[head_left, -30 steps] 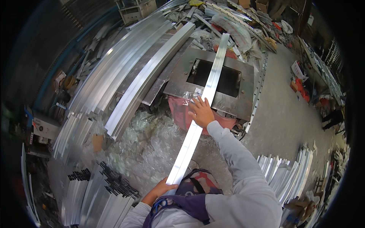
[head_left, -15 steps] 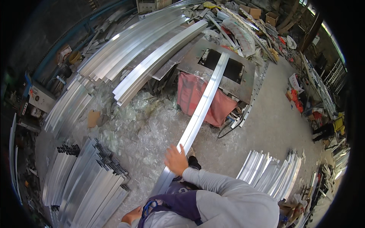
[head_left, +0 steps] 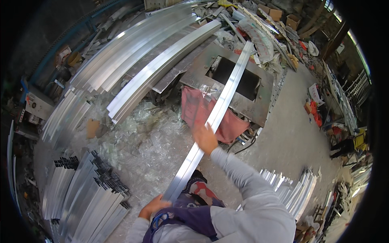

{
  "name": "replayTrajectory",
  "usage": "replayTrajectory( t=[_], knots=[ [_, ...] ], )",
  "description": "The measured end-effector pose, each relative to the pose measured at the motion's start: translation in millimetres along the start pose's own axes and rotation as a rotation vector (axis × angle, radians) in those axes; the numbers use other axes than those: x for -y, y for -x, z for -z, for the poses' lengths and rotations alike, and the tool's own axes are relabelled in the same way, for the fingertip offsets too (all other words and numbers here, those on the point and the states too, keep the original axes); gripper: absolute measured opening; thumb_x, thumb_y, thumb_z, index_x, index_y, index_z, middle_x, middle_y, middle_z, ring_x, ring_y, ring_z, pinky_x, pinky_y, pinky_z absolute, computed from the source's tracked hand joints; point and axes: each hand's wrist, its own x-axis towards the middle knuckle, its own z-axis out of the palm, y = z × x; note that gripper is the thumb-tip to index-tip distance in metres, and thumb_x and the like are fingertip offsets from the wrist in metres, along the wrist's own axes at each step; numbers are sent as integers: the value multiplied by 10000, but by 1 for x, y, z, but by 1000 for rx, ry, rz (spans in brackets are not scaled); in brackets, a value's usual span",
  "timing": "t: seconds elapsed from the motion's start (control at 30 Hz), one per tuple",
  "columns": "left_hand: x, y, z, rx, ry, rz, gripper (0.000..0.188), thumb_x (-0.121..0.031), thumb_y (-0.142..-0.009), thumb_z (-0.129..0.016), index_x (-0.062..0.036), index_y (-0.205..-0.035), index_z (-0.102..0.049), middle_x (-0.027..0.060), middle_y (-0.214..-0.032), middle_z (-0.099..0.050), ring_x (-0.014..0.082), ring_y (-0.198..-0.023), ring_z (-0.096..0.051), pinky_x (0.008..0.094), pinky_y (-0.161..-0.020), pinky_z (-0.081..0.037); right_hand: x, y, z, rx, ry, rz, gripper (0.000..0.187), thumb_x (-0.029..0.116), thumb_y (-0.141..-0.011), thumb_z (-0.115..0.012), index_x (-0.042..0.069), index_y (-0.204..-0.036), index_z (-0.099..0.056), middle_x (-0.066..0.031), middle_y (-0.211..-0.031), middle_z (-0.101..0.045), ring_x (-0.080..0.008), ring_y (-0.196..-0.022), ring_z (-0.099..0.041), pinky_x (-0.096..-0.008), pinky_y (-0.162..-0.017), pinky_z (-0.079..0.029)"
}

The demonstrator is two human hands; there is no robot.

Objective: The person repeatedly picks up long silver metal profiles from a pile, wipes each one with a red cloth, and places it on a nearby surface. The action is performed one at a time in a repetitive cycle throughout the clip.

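A long silver aluminium profile (head_left: 227,95) slants away from my waist. Its far part crosses a steel-topped bench (head_left: 198,67), over a dark rectangular opening (head_left: 253,87). My right hand (head_left: 206,139) is around the profile about midway, smeared a little by motion. Close to my body, my left hand (head_left: 154,205) grips the near end, its fingers partly hidden by the bar. A red cloth (head_left: 196,103) hangs from the bench's near side, partly behind the profile.
More profiles (head_left: 158,67) lie on a rack at the far left. Stacked profiles (head_left: 87,194) stand at the lower left, with another bundle (head_left: 302,194) at the lower right. Clear plastic wrap (head_left: 142,141) covers floor at left. Cardboard boxes (head_left: 275,14) and scrap lie behind the bench.
My right hand has moved forward and right along the profile. My left hand has come up onto its near end. The profile's far end has moved farther across the bench.
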Motion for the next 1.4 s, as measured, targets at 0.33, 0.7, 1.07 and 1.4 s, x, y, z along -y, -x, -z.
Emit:
replayTrajectory(
  t=[0.33, 0.7, 1.07, 1.4],
  knots=[
    [-298, -209, -3, 31, -164, -436, 594, -353, -825, -726, 14, -1265, -566, 124, -1180, -645, 207, -1056, -598, 331, -927, -450, -250, -152, 18, -293, 283, -122, 209, 192, -918, -540, 18, -994, -626, -141, -1153, -609, -321, -1162, -512, -425, -1036, -368],
    [-126, -163, 11, 2, -58, -383, 846, -364, -755, -787, 51, -1381, -399, 201, -1294, -556, 268, -1153, -562, 355, -997, -427, -122, -76, -6, -6, 126, 155, 138, 166, -809, -533, 40, -792, -588, -150, -862, -557, -341, -970, -530, -488, -1024, -371],
    [188, 101, 32, -35, -54, 189, 754, -406, -705, -833, 14, -1218, -472, 92, -959, -637, 178, -924, -578, 318, -898, -430, 254, 113, -14, 170, -319, 180, 229, 337, -828, -606, 109, -840, -592, -73, -897, -541, -250, -1023, -527, -596, -1068, -260],
    [204, 83, 49, 53, -19, 239, 752, -388, -693, -841, -28, -1258, -499, 73, -1042, -638, 206, -972, -576, 343, -924, -422, 218, 100, -15, 304, -429, 663, 595, 207, -777, -631, 88, -1338, -472, -84, -1133, -569, -248, -1118, -536, -483, -1092, -306]
  ],
)
